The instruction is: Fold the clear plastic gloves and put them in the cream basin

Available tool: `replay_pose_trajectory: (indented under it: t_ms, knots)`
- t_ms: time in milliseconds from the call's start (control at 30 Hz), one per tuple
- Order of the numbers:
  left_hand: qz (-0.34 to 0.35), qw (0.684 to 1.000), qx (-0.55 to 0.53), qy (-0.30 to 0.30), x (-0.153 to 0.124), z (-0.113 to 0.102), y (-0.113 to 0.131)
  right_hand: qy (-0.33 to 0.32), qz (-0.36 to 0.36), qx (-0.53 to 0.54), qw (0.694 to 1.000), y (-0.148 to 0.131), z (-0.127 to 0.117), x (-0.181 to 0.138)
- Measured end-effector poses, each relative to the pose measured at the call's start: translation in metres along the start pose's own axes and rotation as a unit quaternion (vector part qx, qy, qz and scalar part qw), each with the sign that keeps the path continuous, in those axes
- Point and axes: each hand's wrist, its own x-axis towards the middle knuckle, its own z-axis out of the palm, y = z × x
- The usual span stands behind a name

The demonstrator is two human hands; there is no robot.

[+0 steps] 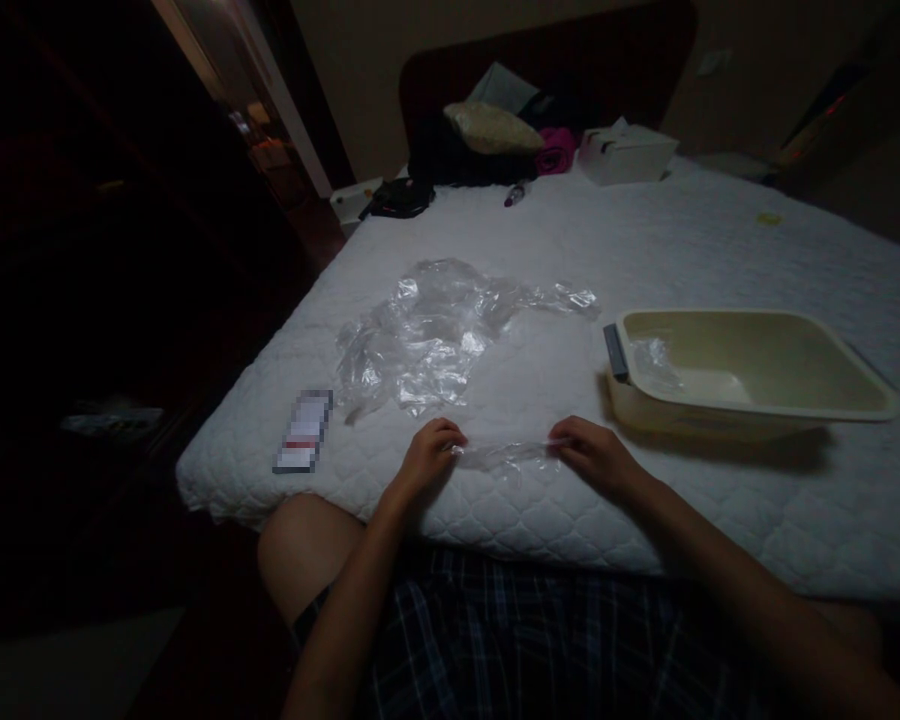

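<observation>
A clear plastic bag (506, 458) is stretched in a narrow strip between my two hands, low over the front edge of the bed. My left hand (431, 452) pinches its left end, and my right hand (586, 453) grips the right end with thumb and fingers together. Just beyond them lies a loose spread of crumpled clear plastic bags (439, 335). To the right of my right hand stands a cream plastic bin (727, 425) with a grey clip on its left rim. Inside that bin rests a piece of clear plastic (656, 360).
A phone (304, 432) with a blurred screen lies left on the white quilted mattress (720, 240). Toward the headboard (630, 70) sit a white box (628, 155), a magenta roll (555, 152), a pale cushion (493, 130), a black bag (403, 198) and a small bottle (515, 195).
</observation>
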Motion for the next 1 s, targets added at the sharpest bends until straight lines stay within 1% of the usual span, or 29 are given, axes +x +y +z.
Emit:
replay_pose_trajectory:
  t_ms: [67, 133, 233, 333, 400, 467, 567, 633, 733, 833, 933, 967, 1000]
  knots:
    - [0.014, 0.999, 0.033, -0.01, -0.003, 0.001, 0.0, -0.022, -0.052, -0.037, 0.998, 0.002, -0.002, -0.005]
    - [0.039, 0.997, 0.071, -0.016, -0.007, 0.002, -0.002, -0.037, -0.082, -0.078, 0.993, 0.006, -0.004, -0.01]
    - [0.083, 0.989, 0.121, -0.033, -0.013, 0.002, -0.005, -0.048, -0.09, -0.114, 0.988, 0.013, -0.006, -0.017]
    - [0.119, 0.98, 0.14, -0.07, -0.018, -0.003, -0.01, -0.066, -0.1, -0.106, 0.987, 0.015, -0.01, -0.023]
    - [0.14, 0.975, 0.148, -0.089, -0.022, -0.007, -0.013, -0.078, -0.122, -0.111, 0.983, 0.014, -0.012, -0.027]
    - [0.153, 0.972, 0.153, -0.087, -0.026, -0.008, -0.017, -0.083, -0.147, -0.134, 0.976, 0.012, -0.013, -0.031]
    - [0.157, 0.976, 0.136, -0.07, -0.031, -0.005, -0.023, -0.081, -0.172, -0.183, 0.964, 0.011, -0.01, -0.036]
    - [0.14, 0.983, 0.108, -0.049, -0.032, -0.001, -0.025, -0.075, -0.176, -0.205, 0.96, 0.011, -0.007, -0.039]
    - [0.093, 0.995, 0.047, 0.002, -0.03, 0.003, -0.022, -0.059, -0.165, -0.209, 0.962, 0.01, -0.003, -0.04]
    - [0.064, 0.996, 0.0, 0.059, -0.027, 0.003, -0.016, -0.045, -0.15, -0.204, 0.967, 0.007, -0.001, -0.038]
    - [0.054, 0.991, 0.034, 0.12, -0.029, 0.002, -0.01, -0.035, -0.136, -0.199, 0.97, 0.004, 0.001, -0.036]
    - [0.062, 0.988, 0.061, 0.125, -0.031, 0.003, -0.008, -0.033, -0.133, -0.197, 0.971, 0.003, 0.002, -0.035]
    - [0.079, 0.986, 0.089, 0.117, -0.032, 0.004, -0.006, -0.031, -0.131, -0.196, 0.971, 0.003, 0.003, -0.035]
